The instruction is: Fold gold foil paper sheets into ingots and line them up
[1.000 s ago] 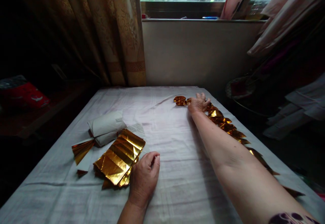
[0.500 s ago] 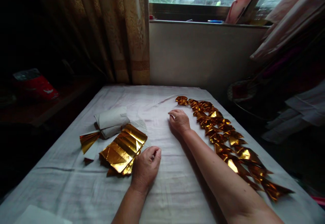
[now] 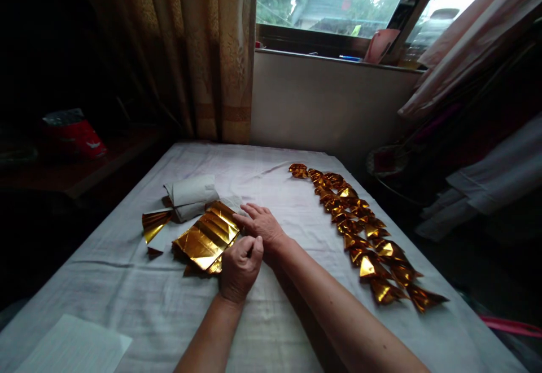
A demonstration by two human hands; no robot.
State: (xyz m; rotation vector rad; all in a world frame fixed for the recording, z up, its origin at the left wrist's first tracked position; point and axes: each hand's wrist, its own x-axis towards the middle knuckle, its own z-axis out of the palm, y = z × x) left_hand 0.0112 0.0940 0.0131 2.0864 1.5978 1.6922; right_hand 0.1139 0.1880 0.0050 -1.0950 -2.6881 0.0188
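A stack of shiny gold foil paper sheets lies on the white-covered table. Against the stack's right side rests my left hand, closed in a loose fist, and nothing shows in its fingers. My right hand is just beyond it, palm down with fingers stretched out. Its fingertips reach the right edge of the gold stack; whether they touch it I cannot tell. Further right, two rows of folded gold foil pieces run along the table.
Behind the stack lies a rolled white paper bundle, with a fanned gold foil piece beside it. A pale paper sheet is at the table's near left. A curtain and a window sill bound the far side.
My right hand has moved left, from near the folded gold pieces to the foil stack, with its fingers now extended. The left hand stays closed by the stack. The camera view has shifted a little.
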